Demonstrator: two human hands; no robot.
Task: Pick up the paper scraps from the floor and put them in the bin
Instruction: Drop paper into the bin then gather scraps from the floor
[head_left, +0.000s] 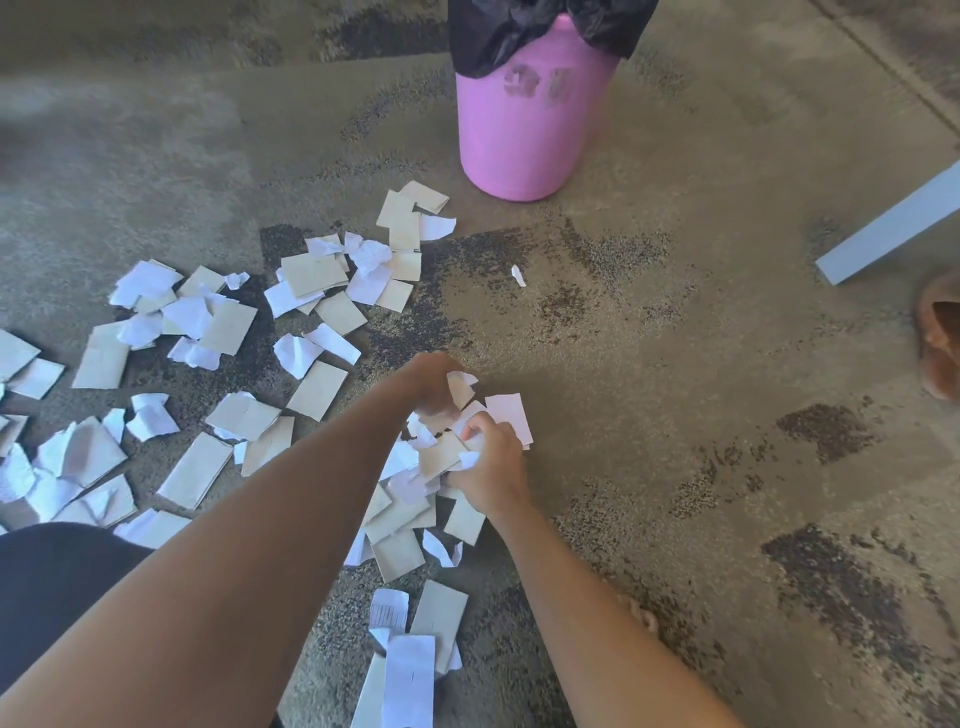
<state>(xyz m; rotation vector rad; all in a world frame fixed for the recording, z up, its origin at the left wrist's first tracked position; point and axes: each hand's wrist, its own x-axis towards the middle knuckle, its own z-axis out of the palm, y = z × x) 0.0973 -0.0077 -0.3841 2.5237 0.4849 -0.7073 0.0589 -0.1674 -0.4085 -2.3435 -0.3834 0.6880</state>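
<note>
Both the left hand (434, 382) and right hand (491, 457) clutched paper scraps (470, 415) just gathered; most scraps (223, 322) lay across the carpet (675, 364), and the bin's (530, 130) contents, cropped, probably few.

My left hand (434, 382) and right hand (491, 460) clutch paper scraps (467, 426) above the carpet (675, 364). More scraps spread toward nine o'clock; pink bin (524, 130) at twelve.

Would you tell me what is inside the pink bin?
A black bag lines the pink bin, draping over its rim. The bin's top is cut off by the frame, so any scraps inside cannot be seen.
</note>
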